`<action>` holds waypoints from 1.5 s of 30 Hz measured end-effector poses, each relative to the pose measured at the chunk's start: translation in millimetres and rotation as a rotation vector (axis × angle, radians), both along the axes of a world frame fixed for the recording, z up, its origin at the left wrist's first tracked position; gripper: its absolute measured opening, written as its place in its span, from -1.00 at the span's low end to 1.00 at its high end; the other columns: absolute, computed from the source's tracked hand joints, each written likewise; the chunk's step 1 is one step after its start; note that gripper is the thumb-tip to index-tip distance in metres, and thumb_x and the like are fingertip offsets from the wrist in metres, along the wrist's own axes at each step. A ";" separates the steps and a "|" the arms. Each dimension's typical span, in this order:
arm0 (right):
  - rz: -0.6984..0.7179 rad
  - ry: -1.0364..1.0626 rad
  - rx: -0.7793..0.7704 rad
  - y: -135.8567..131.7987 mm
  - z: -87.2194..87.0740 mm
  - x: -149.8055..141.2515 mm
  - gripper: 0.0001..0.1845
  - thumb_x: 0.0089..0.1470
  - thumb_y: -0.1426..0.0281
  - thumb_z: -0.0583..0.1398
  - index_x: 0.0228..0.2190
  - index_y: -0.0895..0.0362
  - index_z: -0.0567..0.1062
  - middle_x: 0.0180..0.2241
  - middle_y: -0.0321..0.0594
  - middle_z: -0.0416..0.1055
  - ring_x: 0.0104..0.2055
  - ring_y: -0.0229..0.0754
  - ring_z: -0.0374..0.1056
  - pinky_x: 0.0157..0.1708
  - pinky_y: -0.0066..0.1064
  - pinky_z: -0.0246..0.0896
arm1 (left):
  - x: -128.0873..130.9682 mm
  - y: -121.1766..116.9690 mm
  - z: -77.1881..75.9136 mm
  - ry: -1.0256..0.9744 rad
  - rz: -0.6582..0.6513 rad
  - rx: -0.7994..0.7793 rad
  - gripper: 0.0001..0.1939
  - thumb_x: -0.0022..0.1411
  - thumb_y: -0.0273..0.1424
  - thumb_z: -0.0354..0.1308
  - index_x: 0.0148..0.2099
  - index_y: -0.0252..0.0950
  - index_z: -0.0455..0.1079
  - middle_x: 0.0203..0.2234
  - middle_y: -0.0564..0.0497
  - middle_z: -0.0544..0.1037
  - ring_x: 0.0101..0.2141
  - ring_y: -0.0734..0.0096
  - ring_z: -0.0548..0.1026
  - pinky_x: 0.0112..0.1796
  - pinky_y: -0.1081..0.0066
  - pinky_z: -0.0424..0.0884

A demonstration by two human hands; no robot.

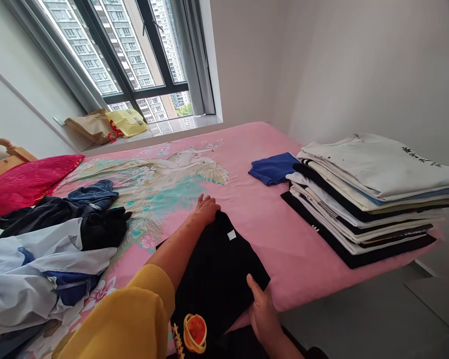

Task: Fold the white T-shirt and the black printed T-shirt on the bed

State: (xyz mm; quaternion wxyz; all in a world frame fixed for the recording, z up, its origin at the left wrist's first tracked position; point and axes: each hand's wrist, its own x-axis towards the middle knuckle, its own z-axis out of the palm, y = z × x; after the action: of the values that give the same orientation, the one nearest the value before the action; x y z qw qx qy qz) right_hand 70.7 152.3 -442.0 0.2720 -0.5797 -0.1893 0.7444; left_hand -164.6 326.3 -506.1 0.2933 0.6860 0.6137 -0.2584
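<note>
A black garment (213, 269) lies on the near part of the bed, with a small white tag near its far edge and an orange-and-red print with yellow characters at its lower end. My left hand (206, 209) grips the far corner of the cloth, its fingers curled. The right-hand edge is pinched in my right hand (262, 309), thumb on top and the other fingers hidden beneath. A patch of pink sheet shows between two parts of the garment near my right hand. Whether it is a shirt or shorts I cannot tell.
A tall stack of folded clothes (374, 199) stands at the right, beside a folded blue garment (273, 168). Loose clothes (52, 264) are heaped at the left, near a red pillow (30, 182). Bags (127, 122) sit on the windowsill. The bed's (314, 284) edge runs along the right.
</note>
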 end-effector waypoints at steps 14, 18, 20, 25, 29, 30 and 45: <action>1.029 0.006 0.723 -26.2 83.9 -44.6 -0.25 -0.05 0.46 0.15 0.19 -0.02 0.13 0.29 -0.20 -0.14 0.33 -0.01 -0.32 0.26 0.01 -0.40 | -156.8 -175.8 145.2 0.039 0.212 0.453 -0.69 0.10 -0.53 -0.01 -0.28 -0.11 0.52 -0.16 0.00 0.47 -0.10 0.28 0.36 -0.04 0.26 0.29; 1.219 0.153 0.755 -32.9 93.0 -45.4 -0.22 -0.03 0.21 0.21 0.20 0.03 0.10 0.30 -0.08 -0.22 0.33 0.04 -0.36 0.25 0.04 -0.45 | -170.9 -247.8 139.9 0.101 0.292 0.271 -0.54 0.04 -0.61 -0.08 -0.19 -0.07 0.52 -0.07 -0.02 0.45 -0.05 0.26 0.38 -0.02 0.23 0.32; 1.198 0.202 0.801 -26.3 97.1 -38.1 -0.28 -0.01 0.15 0.19 0.17 0.00 0.16 0.28 -0.10 -0.12 0.32 0.03 -0.27 0.24 0.06 -0.41 | -164.9 -262.8 138.9 0.108 0.375 0.281 -0.49 -0.01 -0.63 -0.10 -0.12 -0.10 0.49 -0.03 -0.02 0.43 -0.01 0.27 0.38 0.00 0.22 0.32; 0.862 -0.211 0.822 5.1 71.0 -5.9 -0.61 0.13 0.36 0.05 0.01 0.03 0.35 0.10 -0.15 0.24 0.23 -0.09 0.01 0.21 -0.04 -0.13 | -106.5 -229.0 152.9 -0.025 0.554 0.475 -0.65 0.17 -0.47 -0.10 -0.09 -0.15 0.43 -0.07 0.00 0.47 -0.01 0.32 0.38 0.06 0.23 0.29; 0.748 -0.552 0.704 23.4 24.2 17.6 -0.52 0.04 0.36 0.10 0.03 0.14 0.31 0.03 -0.05 0.29 0.11 -0.01 0.16 0.10 -0.07 0.08 | -31.2 -181.0 156.2 -0.280 0.431 0.387 -0.73 0.26 -0.34 -0.06 -0.07 -0.12 0.41 -0.08 0.03 0.50 0.03 0.38 0.35 0.10 0.30 0.22; 0.765 -0.589 0.684 25.9 15.6 20.9 -0.48 0.01 0.36 0.13 0.05 0.16 0.29 0.01 -0.03 0.31 0.08 0.01 0.18 0.07 -0.06 0.10 | -13.5 -173.1 154.3 -0.334 0.367 0.311 -0.73 0.27 -0.32 -0.05 -0.06 -0.11 0.41 -0.09 0.04 0.51 0.04 0.39 0.34 0.11 0.29 0.18; 0.749 -0.402 0.462 36.8 18.4 16.3 -0.60 -0.01 0.35 0.11 -0.07 0.08 0.30 -0.18 -0.20 0.39 -0.15 -0.13 0.33 -0.13 -0.26 0.24 | 30.8 -155.7 116.1 0.083 0.332 0.158 -0.51 0.06 -0.36 0.11 0.08 -0.22 0.23 0.10 -0.14 0.27 0.13 0.12 0.16 0.09 0.16 0.10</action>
State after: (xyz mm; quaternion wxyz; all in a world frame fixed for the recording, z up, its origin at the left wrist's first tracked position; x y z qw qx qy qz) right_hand 87.0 189.0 -423.7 0.0651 -0.5285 -0.5940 0.6030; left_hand -133.8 170.6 -390.0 0.2513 0.5850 0.7484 -0.1857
